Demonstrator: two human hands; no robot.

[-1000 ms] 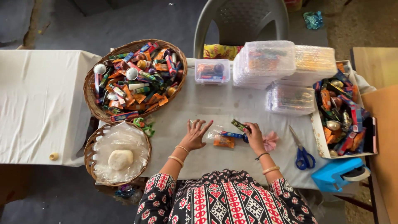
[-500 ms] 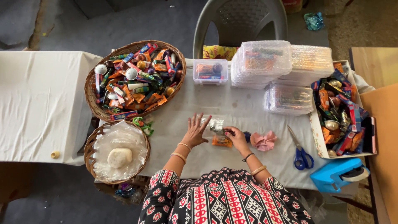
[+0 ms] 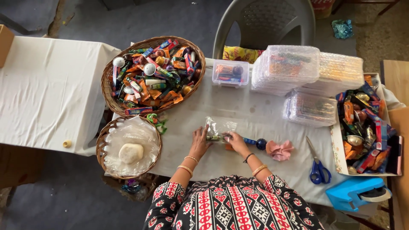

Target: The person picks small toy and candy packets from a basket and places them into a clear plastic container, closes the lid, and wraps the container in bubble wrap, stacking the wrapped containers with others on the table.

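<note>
White cloth covers the table (image 3: pixel 255 115), whose near edge meets the person's patterned sleeves. At its left end stands a large wicker basket (image 3: pixel 111 96) heaped with small wrapped items; stacked clear boxes (image 3: pixel 285 68) sit at the far edge. In the middle lies a clear plastic bag (image 3: pixel 219 127), crinkled and glossy, its mouth toward the person. The left hand (image 3: pixel 199 142) pins the bag's near corner with closed fingers, while the right hand (image 3: pixel 235 141) pinches a small dark, slim item (image 3: pixel 214 137) at the bag's mouth. A second ago the right hand held that item up beside the pink bow (image 3: pixel 280 150); both hands have since drawn together at the bag. Bare cloth lies open between bag and boxes, with blue-handled scissors (image 3: pixel 317 166) well to the right.
</note>
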